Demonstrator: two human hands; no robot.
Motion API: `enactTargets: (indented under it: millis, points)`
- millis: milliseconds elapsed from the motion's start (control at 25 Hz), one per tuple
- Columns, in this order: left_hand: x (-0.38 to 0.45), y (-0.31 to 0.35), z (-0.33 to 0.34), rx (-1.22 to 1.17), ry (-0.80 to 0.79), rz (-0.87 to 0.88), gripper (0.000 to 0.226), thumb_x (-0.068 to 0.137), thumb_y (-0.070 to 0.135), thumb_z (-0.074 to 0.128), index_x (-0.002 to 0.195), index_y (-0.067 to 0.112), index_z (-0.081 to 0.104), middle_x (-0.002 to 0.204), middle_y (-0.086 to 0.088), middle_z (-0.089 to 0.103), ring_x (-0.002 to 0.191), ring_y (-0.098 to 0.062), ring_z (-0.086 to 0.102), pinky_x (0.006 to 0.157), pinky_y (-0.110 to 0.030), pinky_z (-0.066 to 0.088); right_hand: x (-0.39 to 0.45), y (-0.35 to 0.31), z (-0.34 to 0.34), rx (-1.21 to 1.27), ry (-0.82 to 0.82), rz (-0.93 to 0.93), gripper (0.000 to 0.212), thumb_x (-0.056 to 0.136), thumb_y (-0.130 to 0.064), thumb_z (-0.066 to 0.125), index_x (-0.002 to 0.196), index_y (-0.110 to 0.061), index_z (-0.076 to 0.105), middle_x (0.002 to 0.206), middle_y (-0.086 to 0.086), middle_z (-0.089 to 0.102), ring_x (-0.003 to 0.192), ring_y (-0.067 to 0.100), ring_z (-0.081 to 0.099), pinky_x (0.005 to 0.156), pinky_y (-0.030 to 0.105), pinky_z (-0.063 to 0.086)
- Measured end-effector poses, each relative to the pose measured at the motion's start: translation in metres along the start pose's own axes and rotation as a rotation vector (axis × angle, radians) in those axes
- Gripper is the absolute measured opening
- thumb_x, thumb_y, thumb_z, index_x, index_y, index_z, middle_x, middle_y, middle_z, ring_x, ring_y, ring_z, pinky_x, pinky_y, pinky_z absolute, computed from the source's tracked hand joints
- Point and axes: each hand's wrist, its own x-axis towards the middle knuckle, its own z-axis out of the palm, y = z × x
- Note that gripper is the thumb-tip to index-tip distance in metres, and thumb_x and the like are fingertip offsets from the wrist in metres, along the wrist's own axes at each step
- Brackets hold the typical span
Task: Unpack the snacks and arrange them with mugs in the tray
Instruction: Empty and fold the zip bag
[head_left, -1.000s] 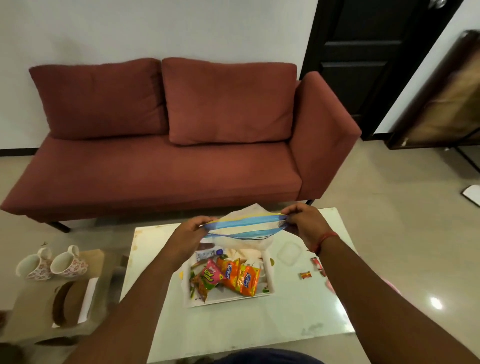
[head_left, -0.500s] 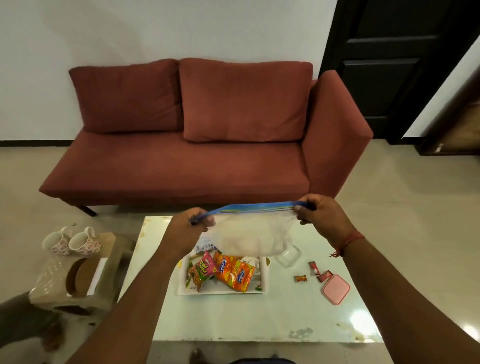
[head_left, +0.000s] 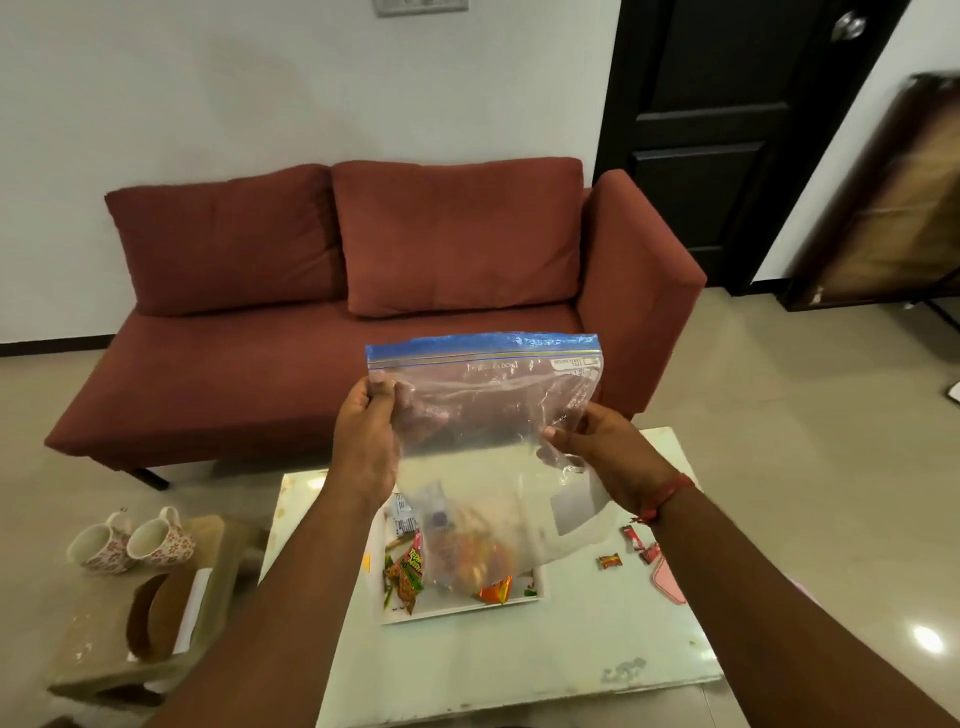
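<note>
I hold a clear zip bag (head_left: 483, 415) with a blue seal strip upright in front of me, above the table. My left hand (head_left: 366, 441) grips its left edge and my right hand (head_left: 597, 447) grips its right side. The bag looks empty. Below it a white tray (head_left: 462, 608) on the table holds several snack packets (head_left: 408, 566), partly blurred through the plastic. Two floral mugs (head_left: 132, 540) lie on a low stool at the left, apart from the tray.
The pale glass-topped table (head_left: 519, 660) also carries small wrapped candies (head_left: 610, 561) and a pink lid (head_left: 670, 579) at the right. The low stool (head_left: 104, 639) stands left of the table. A red sofa (head_left: 363, 291) stands behind, with a dark door (head_left: 727, 130) at the right.
The bag was held stretched by its seal strip; now it stands higher and faces me flat, and both hands have slid down from the strip to its sides.
</note>
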Motion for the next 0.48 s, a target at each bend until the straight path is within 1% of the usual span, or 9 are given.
enactTargets:
  millis: [40,80,160,200,240,320,400,440,480]
  points:
    - [-0.002,0.002,-0.01,-0.047,-0.039,-0.044,0.025,0.092,0.044,0.059,0.088,0.02,0.063,0.075,0.0,0.063,0.067,-0.016,0.068,0.067,-0.042,0.062,0.0,0.001,0.011,0.055,0.074,-0.018,0.015,0.089,0.001,0.064,0.103,0.0,0.061,0.079,0.008,0.064,0.065,0.018,0.062,0.069,0.034,0.048]
    - [-0.006,0.001,-0.021,-0.06,-0.073,-0.106,0.032,0.084,0.048,0.066,0.099,0.019,0.064,0.085,-0.004,0.07,0.077,-0.02,0.073,0.07,-0.044,0.062,0.0,0.001,0.019,0.101,0.142,-0.03,0.012,0.09,0.004,0.062,0.102,0.002,0.06,0.074,0.008,0.061,0.063,0.019,0.056,0.073,0.04,0.046]
    - [-0.014,-0.007,-0.043,0.064,-0.125,-0.224,0.047,0.077,0.046,0.075,0.113,0.018,0.062,0.103,-0.005,0.076,0.09,-0.022,0.075,0.073,-0.044,0.062,0.0,0.002,0.035,0.116,0.212,-0.059,0.007,0.093,0.005,0.058,0.097,0.001,0.063,0.066,0.003,0.06,0.059,0.015,0.05,0.077,0.045,0.042]
    - [-0.018,-0.013,-0.051,0.18,-0.138,-0.245,0.043,0.081,0.039,0.075,0.115,0.015,0.063,0.102,-0.003,0.076,0.09,-0.019,0.075,0.075,-0.044,0.062,-0.001,0.002,0.041,0.097,0.215,-0.067,0.01,0.094,0.005,0.057,0.093,-0.002,0.063,0.062,-0.001,0.059,0.054,0.012,0.048,0.076,0.043,0.041]
    - [-0.018,-0.018,-0.057,0.302,-0.115,-0.22,0.031,0.088,0.029,0.072,0.113,0.014,0.064,0.093,0.0,0.076,0.084,-0.018,0.075,0.076,-0.044,0.062,-0.002,0.003,0.047,0.077,0.219,-0.065,0.013,0.094,0.005,0.056,0.09,-0.005,0.063,0.061,-0.002,0.058,0.052,0.01,0.048,0.076,0.041,0.041]
    - [-0.014,-0.018,-0.067,0.442,0.002,-0.105,0.004,0.097,0.015,0.062,0.098,0.016,0.066,0.072,0.005,0.071,0.069,-0.017,0.07,0.069,-0.039,0.063,-0.005,0.004,0.057,0.043,0.312,-0.064,0.016,0.095,0.006,0.055,0.088,-0.008,0.06,0.067,0.003,0.058,0.058,0.015,0.053,0.074,0.038,0.047]
    - [-0.006,-0.013,-0.075,0.444,0.1,0.015,0.009,0.099,0.012,0.057,0.097,0.02,0.062,0.068,0.006,0.068,0.062,-0.012,0.066,0.055,-0.023,0.057,-0.006,0.006,0.062,-0.011,0.476,-0.089,0.016,0.094,0.006,0.056,0.091,-0.009,0.053,0.075,0.007,0.059,0.065,0.021,0.057,0.067,0.031,0.051]
    - [-0.005,-0.011,-0.077,0.427,0.107,0.058,0.012,0.099,0.013,0.057,0.107,0.022,0.06,0.07,0.005,0.069,0.061,-0.007,0.065,0.053,-0.019,0.054,-0.008,0.008,0.066,-0.052,0.539,-0.101,0.016,0.094,0.005,0.057,0.092,-0.009,0.051,0.076,0.007,0.06,0.066,0.02,0.059,0.066,0.027,0.051]
    - [-0.005,-0.009,-0.078,0.425,0.102,0.083,0.022,0.1,0.016,0.056,0.12,0.024,0.056,0.072,0.006,0.07,0.06,-0.004,0.065,0.053,-0.017,0.053,-0.009,0.009,0.069,-0.097,0.582,-0.101,0.016,0.095,0.003,0.057,0.094,-0.01,0.049,0.078,0.007,0.061,0.066,0.018,0.061,0.065,0.025,0.051]
